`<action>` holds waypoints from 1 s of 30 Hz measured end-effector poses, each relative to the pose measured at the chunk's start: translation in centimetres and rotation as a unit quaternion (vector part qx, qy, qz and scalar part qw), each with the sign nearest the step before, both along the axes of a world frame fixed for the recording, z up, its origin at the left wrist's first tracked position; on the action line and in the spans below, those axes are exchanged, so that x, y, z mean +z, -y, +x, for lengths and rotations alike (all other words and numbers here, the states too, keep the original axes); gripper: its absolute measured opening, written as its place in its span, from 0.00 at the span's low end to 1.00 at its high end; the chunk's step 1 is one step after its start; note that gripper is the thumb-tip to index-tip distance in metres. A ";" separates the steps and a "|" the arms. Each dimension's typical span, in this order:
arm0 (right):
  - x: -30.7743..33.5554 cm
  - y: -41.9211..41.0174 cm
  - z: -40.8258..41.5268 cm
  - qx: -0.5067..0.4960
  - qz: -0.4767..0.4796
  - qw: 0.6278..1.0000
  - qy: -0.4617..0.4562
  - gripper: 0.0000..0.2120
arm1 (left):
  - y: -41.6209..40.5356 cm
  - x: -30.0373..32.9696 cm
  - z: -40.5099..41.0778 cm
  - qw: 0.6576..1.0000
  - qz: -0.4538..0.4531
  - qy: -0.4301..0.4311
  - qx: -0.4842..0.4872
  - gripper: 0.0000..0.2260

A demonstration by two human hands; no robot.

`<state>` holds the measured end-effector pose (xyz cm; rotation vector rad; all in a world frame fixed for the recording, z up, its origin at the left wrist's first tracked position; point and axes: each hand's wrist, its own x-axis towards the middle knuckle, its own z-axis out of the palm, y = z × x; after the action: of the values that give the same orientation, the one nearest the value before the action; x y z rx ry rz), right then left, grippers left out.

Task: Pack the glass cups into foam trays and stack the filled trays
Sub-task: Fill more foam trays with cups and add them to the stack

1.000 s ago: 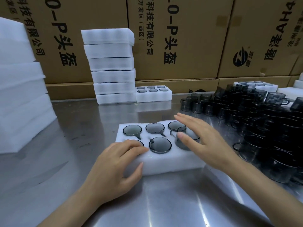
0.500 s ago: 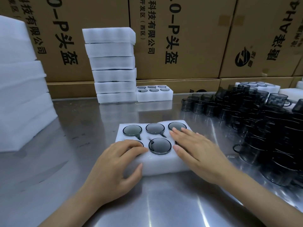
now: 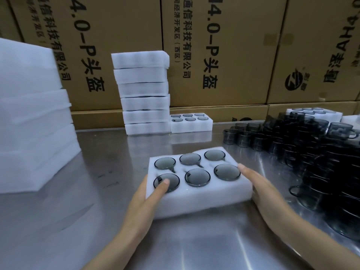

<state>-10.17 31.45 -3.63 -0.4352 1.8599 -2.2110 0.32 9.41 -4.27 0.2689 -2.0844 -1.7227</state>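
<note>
A white foam tray (image 3: 204, 199) holds several grey glass cups (image 3: 197, 177), one in each of its round pockets. I hold it between both hands just above the steel table, slightly tilted. My left hand (image 3: 142, 201) grips the tray's left end, with the thumb lying on top over the near-left cup. My right hand (image 3: 266, 193) grips the right end, its thumb at the top edge and its fingers hidden beneath.
A stack of filled foam trays (image 3: 144, 90) stands at the back, with a single filled tray (image 3: 191, 125) beside it. Loose dark glass cups (image 3: 321, 162) crowd the table's right side. Foam sheets (image 3: 33, 123) are piled at the left. Cardboard boxes (image 3: 214, 45) wall the back.
Both hands moved from the top of the tray to its two ends and took hold. The tray has come up off the table toward me, and every cup is seated.
</note>
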 end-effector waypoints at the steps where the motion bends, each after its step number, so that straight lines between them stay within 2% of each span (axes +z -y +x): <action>1: 0.2 0.2 -0.4 0.028 -0.055 0.998 0.032 0.22 | 0.1 0.1 -0.6 1.000 0.020 -0.015 -0.007 0.13; 5: 0.1 2.3 -1.6 0.092 -0.156 0.978 0.107 0.27 | 0.8 0.1 -4.1 0.991 0.115 -0.061 0.023 0.16; 9: 0.3 5.8 -3.1 0.045 -0.251 0.947 0.197 0.25 | 1.1 0.4 -7.8 0.987 0.127 -0.083 0.063 0.14; 13: 0.3 10.7 -4.1 0.057 -0.203 0.944 0.255 0.22 | 1.1 0.3 -10.3 0.985 0.127 -0.077 0.087 0.17; 16: 0.5 12.8 -6.1 0.024 -0.179 0.942 0.282 0.18 | 1.6 0.2 -11.6 0.982 0.140 -0.072 0.108 0.23; 22: 1.6 14.9 -12.1 -0.023 -0.226 0.932 0.284 0.16 | 2.2 0.0 -13.8 0.967 0.223 -0.076 0.097 0.17; 27: 4.0 17.5 -19.1 -0.057 -0.277 0.924 0.257 0.20 | 2.4 -0.3 -14.7 0.967 0.215 -0.081 0.114 0.09; 30: 5.2 19.6 -23.4 -0.087 -0.289 0.922 0.244 0.24 | 2.6 -0.2 -15.1 0.965 0.220 -0.080 0.122 0.08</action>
<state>-33.55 11.89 1.60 0.2007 1.0121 -2.6525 -14.78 6.81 -4.50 0.4789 -1.4696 -1.9596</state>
